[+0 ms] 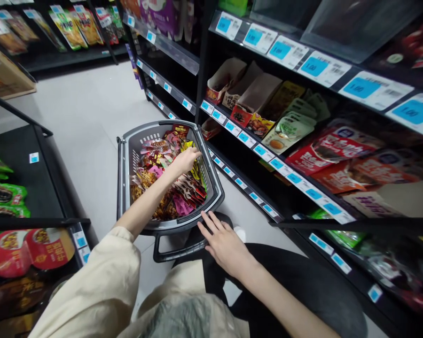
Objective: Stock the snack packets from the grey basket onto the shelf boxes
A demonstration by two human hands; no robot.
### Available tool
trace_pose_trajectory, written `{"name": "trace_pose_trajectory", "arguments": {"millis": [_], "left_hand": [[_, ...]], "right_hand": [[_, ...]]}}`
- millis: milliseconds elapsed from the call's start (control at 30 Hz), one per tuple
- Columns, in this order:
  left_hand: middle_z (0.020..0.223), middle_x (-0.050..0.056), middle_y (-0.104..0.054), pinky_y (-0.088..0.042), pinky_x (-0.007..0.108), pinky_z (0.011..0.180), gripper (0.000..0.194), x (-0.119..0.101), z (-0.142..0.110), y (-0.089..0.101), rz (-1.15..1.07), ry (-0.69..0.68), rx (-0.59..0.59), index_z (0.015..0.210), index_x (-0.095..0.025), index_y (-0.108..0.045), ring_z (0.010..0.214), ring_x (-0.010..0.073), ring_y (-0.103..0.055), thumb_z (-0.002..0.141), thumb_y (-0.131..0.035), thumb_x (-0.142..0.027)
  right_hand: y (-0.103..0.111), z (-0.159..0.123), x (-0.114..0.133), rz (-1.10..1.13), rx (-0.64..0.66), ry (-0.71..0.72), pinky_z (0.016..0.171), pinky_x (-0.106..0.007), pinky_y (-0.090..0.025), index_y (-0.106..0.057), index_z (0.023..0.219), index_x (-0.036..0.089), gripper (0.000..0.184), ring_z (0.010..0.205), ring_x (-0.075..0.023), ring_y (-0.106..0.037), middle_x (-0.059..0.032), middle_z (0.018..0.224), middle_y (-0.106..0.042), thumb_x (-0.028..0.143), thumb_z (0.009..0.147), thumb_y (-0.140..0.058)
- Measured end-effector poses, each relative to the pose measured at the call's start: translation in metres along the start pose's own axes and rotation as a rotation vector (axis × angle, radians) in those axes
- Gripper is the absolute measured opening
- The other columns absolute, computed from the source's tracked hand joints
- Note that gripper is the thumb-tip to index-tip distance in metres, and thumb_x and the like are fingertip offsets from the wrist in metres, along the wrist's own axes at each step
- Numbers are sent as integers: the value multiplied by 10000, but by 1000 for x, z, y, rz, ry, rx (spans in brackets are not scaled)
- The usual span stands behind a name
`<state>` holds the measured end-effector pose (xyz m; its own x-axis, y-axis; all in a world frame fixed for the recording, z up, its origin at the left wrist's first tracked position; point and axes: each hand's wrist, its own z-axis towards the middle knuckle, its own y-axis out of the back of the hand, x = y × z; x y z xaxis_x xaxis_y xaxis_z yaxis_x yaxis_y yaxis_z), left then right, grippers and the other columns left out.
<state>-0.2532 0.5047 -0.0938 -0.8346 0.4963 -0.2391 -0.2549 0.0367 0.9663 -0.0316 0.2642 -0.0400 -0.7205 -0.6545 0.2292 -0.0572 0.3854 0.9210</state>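
Observation:
A grey shopping basket [217, 187] stands before me, filled with small snack packets [162, 157] in red, brown, pink and yellow wrappers. My left hand [187, 159] reaches over the basket to its right side, among the packets by the yellow ones. Its fingers are curled closed, and what they hold, if anything, is hidden. My right hand [227, 243] lies by the near right corner of the basket, its fingers spread, with the fingertips at the rim. The basket's black handle [178, 253] is folded down toward me.
On the right, a black shelf unit [200, 70] carries price tags, open snack boxes [257, 98] and red snack bags [333, 145]. A low black rack [38, 173] with green packs and red tubs [30, 251] stands left. Behind it sits a cardboard box [7, 70] on the pale floor.

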Motion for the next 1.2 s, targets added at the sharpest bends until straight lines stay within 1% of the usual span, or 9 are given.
{"name": "trace_pose_trajectory", "arguments": {"millis": [133, 267, 367, 467, 567, 633, 733, 900, 1200], "left_hand": [[1070, 154, -690, -553, 388, 907, 460, 1, -2, 12, -23, -65, -81, 1045, -101, -753, 980, 257, -663, 829, -376, 47], [971, 103, -717, -542, 397, 917, 385, -11, -10, 51, -117, -101, -273, 927, -165, -774, 956, 231, -666, 864, -441, 17], [1023, 62, -732, -540, 371, 913, 264, -32, -20, 85, -403, -95, -564, 966, -192, -775, 968, 197, -670, 920, -542, -77], [972, 32, -733, -543, 302, 807, 117, -57, -25, 95, -845, -65, -576, 988, -188, -757, 846, 154, -666, 888, -697, -190], [932, 21, -726, -539, 250, 733, 224, -80, -21, 72, -1300, -7, -401, 967, -188, -730, 788, 133, -661, 814, -826, -320], [970, 23, -727, -553, 241, 760, 333, -93, -17, 48, -1541, 82, -364, 985, -205, -708, 862, 146, -686, 776, -870, -408], [1073, 28, -739, -575, 262, 830, 466, -110, -14, 16, -1761, 216, -356, 1104, -249, -672, 975, 167, -717, 769, -874, -503], [1215, 107, -756, -594, 406, 977, 572, -133, -20, -11, -1756, 180, -142, 1185, -208, -692, 1090, 264, -738, 724, -924, -454], [1184, 118, -775, -605, 407, 963, 483, -134, -29, -31, -1563, 162, -235, 1109, -172, -748, 1028, 262, -752, 753, -899, -462]], "right_hand": [[7, -1, -2, 5, 36, 19, 1132, -582, -503, -483, 1571, 109, 693, 1574, -416, -316, -213, 1716, -252, 185, 922, -713], [27, -3, -24, 130, -19, 45, 1143, -558, -513, -518, 1545, 147, 571, 1493, -367, -479, -185, 1639, -455, 236, 992, -627], [46, 4, -60, 310, -299, -48, 1201, -561, -459, -437, 1594, 169, 611, 1455, -336, -528, -188, 1585, -529, 339, 1026, -582], [59, 21, -96, 573, -640, -201, 1232, -600, -399, -357, 1626, 189, 860, 1500, -360, -469, -207, 1630, -461, 498, 917, -733], [66, 35, -117, 997, -796, -304, 1113, -567, -532, -505, 1514, 218, 884, 1356, -356, -621, -182, 1489, -622, 583, 783, -842], [68, 39, -120, 1251, -738, -343, 918, -501, -645, -690, 1262, 192, 706, 1101, -339, -757, -153, 1212, -778, 622, 731, -867], [67, 38, -118, 1466, -685, -425, 674, -418, -664, -762, 952, 171, 580, 796, -302, -789, -115, 921, -818, 646, 652, -907], [54, 35, -119, 1559, -839, -489, 760, -417, -655, -731, 817, 174, 552, 780, -284, -791, -83, 821, -812, 601, 561, -970], [33, 38, -126, 1560, -752, -517, 762, -417, -651, -684, 777, 178, 563, 726, -252, -779, -70, 786, -802, 604, 548, -973]]}}
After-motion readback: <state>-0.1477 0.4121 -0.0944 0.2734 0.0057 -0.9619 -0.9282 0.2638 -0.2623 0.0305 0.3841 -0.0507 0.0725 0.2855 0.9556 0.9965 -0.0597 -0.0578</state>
